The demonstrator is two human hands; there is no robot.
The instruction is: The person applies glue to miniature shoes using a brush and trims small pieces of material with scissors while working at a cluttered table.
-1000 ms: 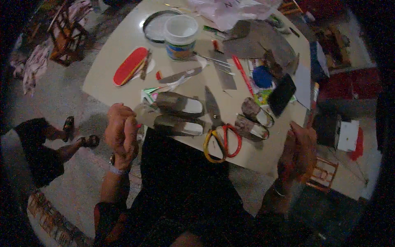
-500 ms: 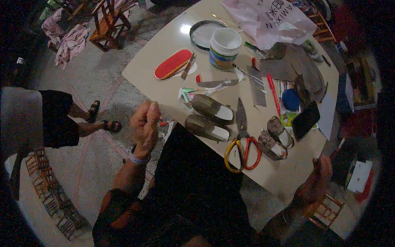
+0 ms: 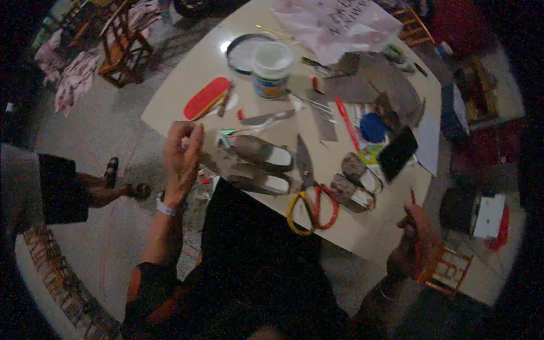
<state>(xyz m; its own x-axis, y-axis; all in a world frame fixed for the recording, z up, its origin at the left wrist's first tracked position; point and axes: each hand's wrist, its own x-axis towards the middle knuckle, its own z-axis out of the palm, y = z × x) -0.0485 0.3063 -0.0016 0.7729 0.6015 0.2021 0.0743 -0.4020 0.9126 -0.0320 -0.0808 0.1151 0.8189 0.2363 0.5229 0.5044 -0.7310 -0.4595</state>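
My left hand [image 3: 184, 156] is raised at the table's near-left edge, beside a pair of grey-brown shoes [image 3: 262, 154] with white insoles. Its fingers are pinched together; what they hold, if anything, is too small to make out. Beyond the table's near-right edge, my right hand [image 3: 419, 241] is closed around a thin reddish stick [image 3: 413, 196], whose tip points up. Between the hands lie large scissors [image 3: 306, 181] with one yellow and one red handle. A smaller patterned pair of shoes [image 3: 354, 194] rests just right of them.
A white tub [image 3: 272, 65] stands near a round black-rimmed lid [image 3: 241, 51]. A red insole-shaped piece [image 3: 208, 98], a knife [image 3: 266, 117], a red pen [image 3: 345, 122], a blue disc [image 3: 372, 127], a black phone-like slab [image 3: 398, 153] and a plastic bag [image 3: 340, 25] lie on the table. A person's legs [image 3: 93, 181] are at left.
The view has swung, so the table sits farther left. My left hand has moved slightly toward the shoes. My right hand has turned, and the reddish stick stands more upright.
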